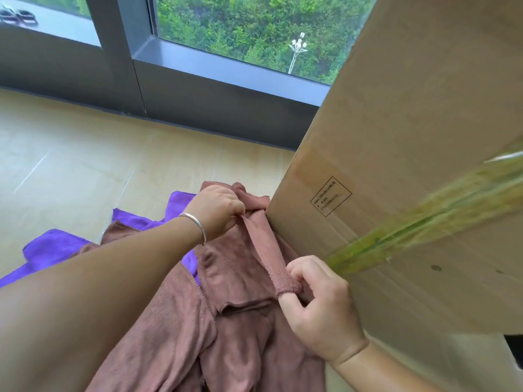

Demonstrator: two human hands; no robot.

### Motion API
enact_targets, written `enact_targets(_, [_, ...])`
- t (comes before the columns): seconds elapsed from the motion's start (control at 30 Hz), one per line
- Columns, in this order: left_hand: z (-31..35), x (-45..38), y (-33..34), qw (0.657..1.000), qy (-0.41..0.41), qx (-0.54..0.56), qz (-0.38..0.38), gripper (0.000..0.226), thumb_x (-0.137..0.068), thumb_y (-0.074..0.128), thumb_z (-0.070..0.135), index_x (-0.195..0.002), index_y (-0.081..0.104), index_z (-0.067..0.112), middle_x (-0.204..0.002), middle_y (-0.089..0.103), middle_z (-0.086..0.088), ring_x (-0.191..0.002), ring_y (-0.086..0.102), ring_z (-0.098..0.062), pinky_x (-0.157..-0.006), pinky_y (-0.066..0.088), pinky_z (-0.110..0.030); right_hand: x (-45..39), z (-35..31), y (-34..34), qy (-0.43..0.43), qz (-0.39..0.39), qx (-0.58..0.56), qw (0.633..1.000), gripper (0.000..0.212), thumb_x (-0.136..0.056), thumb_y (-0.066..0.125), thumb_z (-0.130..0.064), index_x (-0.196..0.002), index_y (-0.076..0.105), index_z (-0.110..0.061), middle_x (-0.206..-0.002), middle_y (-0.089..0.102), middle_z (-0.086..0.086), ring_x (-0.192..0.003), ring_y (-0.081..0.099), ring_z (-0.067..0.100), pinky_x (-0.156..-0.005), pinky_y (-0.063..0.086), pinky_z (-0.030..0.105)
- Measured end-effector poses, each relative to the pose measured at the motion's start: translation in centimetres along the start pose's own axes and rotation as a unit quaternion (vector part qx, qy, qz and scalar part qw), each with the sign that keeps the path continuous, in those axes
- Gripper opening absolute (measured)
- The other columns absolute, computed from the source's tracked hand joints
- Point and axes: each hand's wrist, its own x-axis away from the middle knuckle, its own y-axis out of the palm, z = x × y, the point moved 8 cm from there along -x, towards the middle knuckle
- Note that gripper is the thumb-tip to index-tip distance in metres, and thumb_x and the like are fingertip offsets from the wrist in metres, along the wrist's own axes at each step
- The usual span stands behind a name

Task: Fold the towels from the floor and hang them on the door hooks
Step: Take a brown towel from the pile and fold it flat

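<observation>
Rumpled reddish-brown terry towel (237, 315) hem pinched by left hand (218, 212) and right hand (317, 301); purple towel (51, 250) beneath, tall cardboard box (410, 165) beside.

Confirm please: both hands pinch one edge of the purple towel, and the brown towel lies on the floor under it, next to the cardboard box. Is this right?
Not quite: the colours are swapped. In the head view the left hand and right hand pinch an edge of the brown towel, and the purple towel lies on the floor under it, next to the cardboard box.
</observation>
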Motion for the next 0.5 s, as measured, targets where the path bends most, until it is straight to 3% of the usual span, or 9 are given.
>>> enact_targets(0.1, [-0.4,-0.2,2.0,0.998,-0.003,-0.034,-0.044,0.026,-0.068,0.067,0.012,-0.09,0.065,0.026,-0.091,0.071,0.007,-0.112,0.059,-0.022,-0.097,0.039,-0.04,0.6,0.4,-1.5,0.015,0.005,0.011,1.0,0.021,-0.065,0.063,-0.01,-0.073,0.048,-0.023,-0.074,0.056,-0.008,-0.062,0.052,0.014,-0.053,0.046,0.034])
enact_targets(0.2, [-1.7,-0.1,4.9,0.979,-0.079,-0.103,-0.157,0.021,-0.082,0.052,0.024,-0.1,0.054,0.035,-0.118,0.061,0.016,-0.133,0.038,-0.012,-0.11,0.021,-0.039,0.3,0.3,-3.6,0.011,0.006,0.026,1.0,0.026,-0.062,0.064,-0.005,-0.077,0.051,-0.021,-0.072,0.055,-0.009,-0.061,0.052,0.012,-0.055,0.046,0.032])
enact_targets(0.3, [-1.9,-0.1,4.9,0.975,-0.112,-0.106,-0.161,0.019,-0.088,0.043,0.023,-0.099,0.052,0.036,-0.116,0.06,0.015,-0.123,0.045,-0.01,-0.106,0.024,-0.037,-0.2,-0.5,-5.3,-0.022,-0.021,0.065,0.997,0.027,-0.061,0.061,-0.01,-0.085,0.058,-0.021,-0.078,0.057,-0.012,-0.068,0.055,0.009,-0.064,0.046,0.024])
enact_targets(0.4, [-1.9,0.3,2.6,0.979,-0.126,-0.11,-0.119,0.021,-0.092,0.043,0.021,-0.1,0.06,0.032,-0.107,0.064,0.015,-0.113,0.052,-0.01,-0.107,0.024,-0.032,-0.7,-1.2,-6.0,-0.055,-0.051,0.128,0.989,0.017,-0.065,0.067,-0.017,-0.081,0.063,-0.021,-0.075,0.06,-0.012,-0.07,0.055,0.009,-0.071,0.045,0.026])
enact_targets(0.5, [-3.0,1.1,-1.2,0.978,-0.151,-0.103,-0.104,0.022,-0.093,0.048,0.019,-0.099,0.067,0.028,-0.103,0.067,0.011,-0.114,0.053,-0.01,-0.116,0.01,-0.037,-1.2,-2.2,-6.3,-0.064,-0.057,0.173,0.981,0.006,-0.072,0.068,-0.026,-0.074,0.063,-0.025,-0.066,0.056,-0.012,-0.065,0.053,0.01,-0.082,0.048,0.031])
